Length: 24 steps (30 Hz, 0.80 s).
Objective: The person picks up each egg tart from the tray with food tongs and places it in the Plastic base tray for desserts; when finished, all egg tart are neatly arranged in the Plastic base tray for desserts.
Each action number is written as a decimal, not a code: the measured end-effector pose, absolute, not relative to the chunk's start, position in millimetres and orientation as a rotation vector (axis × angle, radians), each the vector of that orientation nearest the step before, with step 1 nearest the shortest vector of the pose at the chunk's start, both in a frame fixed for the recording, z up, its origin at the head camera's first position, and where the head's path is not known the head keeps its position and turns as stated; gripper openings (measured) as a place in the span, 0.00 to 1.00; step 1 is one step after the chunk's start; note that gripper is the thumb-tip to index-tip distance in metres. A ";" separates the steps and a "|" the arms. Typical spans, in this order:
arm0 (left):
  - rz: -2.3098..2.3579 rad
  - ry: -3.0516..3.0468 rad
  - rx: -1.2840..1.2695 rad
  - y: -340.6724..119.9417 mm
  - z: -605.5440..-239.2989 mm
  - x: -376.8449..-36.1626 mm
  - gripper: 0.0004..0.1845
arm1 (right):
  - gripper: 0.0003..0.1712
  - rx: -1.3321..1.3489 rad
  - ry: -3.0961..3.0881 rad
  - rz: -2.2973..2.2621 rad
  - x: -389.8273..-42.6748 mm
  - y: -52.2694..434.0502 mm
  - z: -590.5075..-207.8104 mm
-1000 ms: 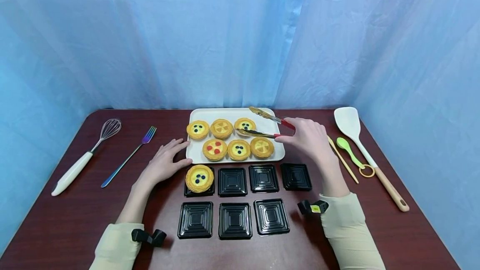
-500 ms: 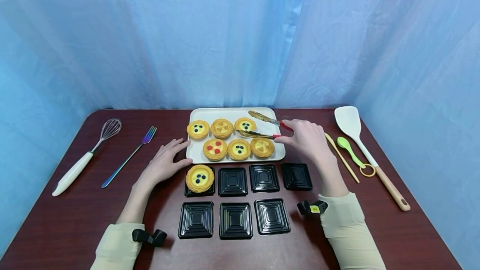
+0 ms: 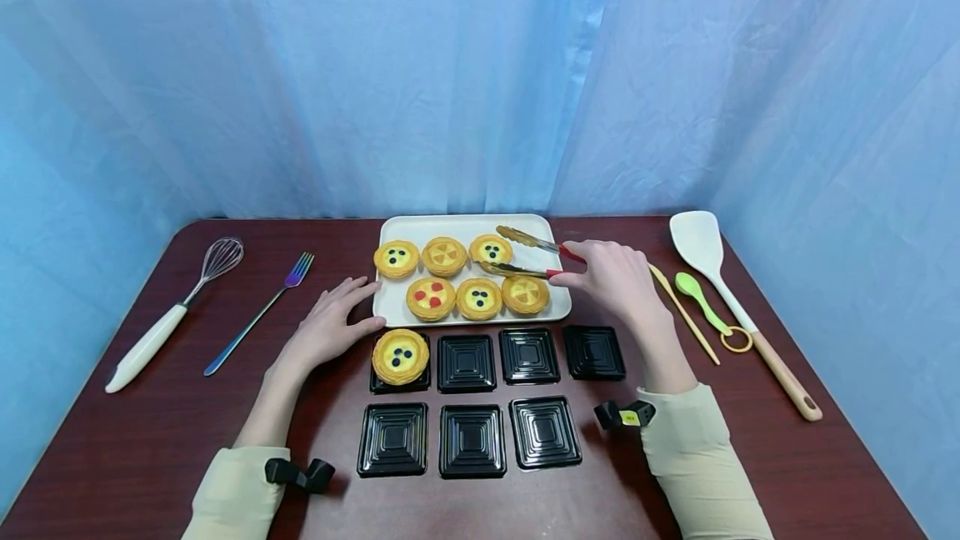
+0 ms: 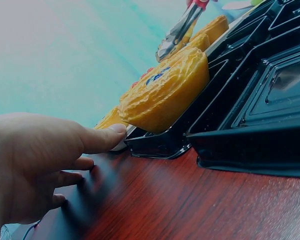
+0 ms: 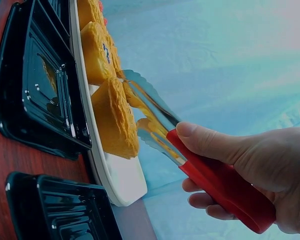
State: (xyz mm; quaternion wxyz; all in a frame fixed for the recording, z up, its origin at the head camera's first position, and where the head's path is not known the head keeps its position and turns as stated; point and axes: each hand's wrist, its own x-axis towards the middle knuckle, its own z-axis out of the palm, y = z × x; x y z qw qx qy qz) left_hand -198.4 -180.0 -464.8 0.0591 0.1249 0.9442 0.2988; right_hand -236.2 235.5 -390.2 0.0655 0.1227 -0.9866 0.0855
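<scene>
My right hand (image 3: 611, 277) grips the red handle of gold tongs (image 3: 525, 255), also seen as tongs (image 5: 190, 155) in the right wrist view. Their open blades straddle the back right egg tart (image 3: 490, 249) on the white tray (image 3: 465, 225). Several tarts sit on that tray. One blueberry tart (image 3: 400, 355) sits in the front-left black case (image 4: 160, 142). My left hand (image 3: 330, 327) lies flat on the table, fingers straight, its thumb (image 4: 102, 137) touching the tray's near left corner beside that case.
Several empty black square cases (image 3: 471, 438) stand in two rows in front of the tray. A whisk (image 3: 176, 311) and a fork (image 3: 258, 311) lie at the left. A white spatula (image 3: 731, 302), green spoon (image 3: 701, 302) and chopstick (image 3: 682, 315) lie at the right.
The tongs have dropped slightly and moved left, so the blades now close in around the back right tart. The left hand has stayed still.
</scene>
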 end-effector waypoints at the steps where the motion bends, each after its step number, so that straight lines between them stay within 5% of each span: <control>1: 0.905 2.861 0.379 -180.1 -464.8 -198.4 0.36 | 0.38 0.369 -2.976 0.258 -236.3 235.3 -390.5; 24: 0.932 2.849 0.385 -183.4 -466.9 -199.0 0.36 | 0.37 0.368 -2.994 0.252 -241.5 232.1 -393.6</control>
